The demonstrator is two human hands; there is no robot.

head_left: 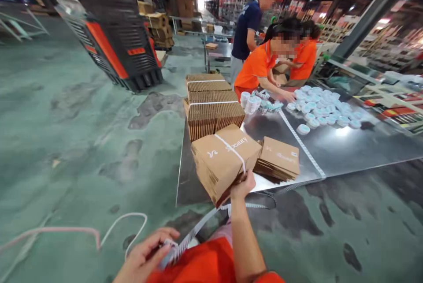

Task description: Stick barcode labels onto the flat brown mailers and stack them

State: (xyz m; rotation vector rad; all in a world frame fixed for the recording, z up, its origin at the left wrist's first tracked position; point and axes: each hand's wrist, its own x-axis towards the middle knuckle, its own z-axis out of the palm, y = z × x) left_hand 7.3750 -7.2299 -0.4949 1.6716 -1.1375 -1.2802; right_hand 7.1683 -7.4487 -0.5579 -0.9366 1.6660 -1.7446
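My right hand (pixel 243 186) grips the near right corner of a strapped bundle of flat cardboard boxes (pixel 211 161). This bundle is tilted at the table's front edge, with white print on top and a white strap across it. Low in the view, my left hand (pixel 152 247) is closed around a small whitish thing I cannot make out. Beside its fingers runs a striped grey-white strip (pixel 200 223), reaching up toward the bundle. A smaller stack of flat boxes (pixel 280 156) lies right of my right hand. Behind the bundle stand strapped rows of upright folded cardboard (pixel 214 109).
On the metal table (pixel 267 124), many round white tins (pixel 324 104) are spread at the far right. Co-workers in orange (pixel 254 71) and dark blue (pixel 246 20) stand beyond it. A black-orange machine (pixel 119 40) stands left; a pale hose (pixel 66 230) lies on the floor.
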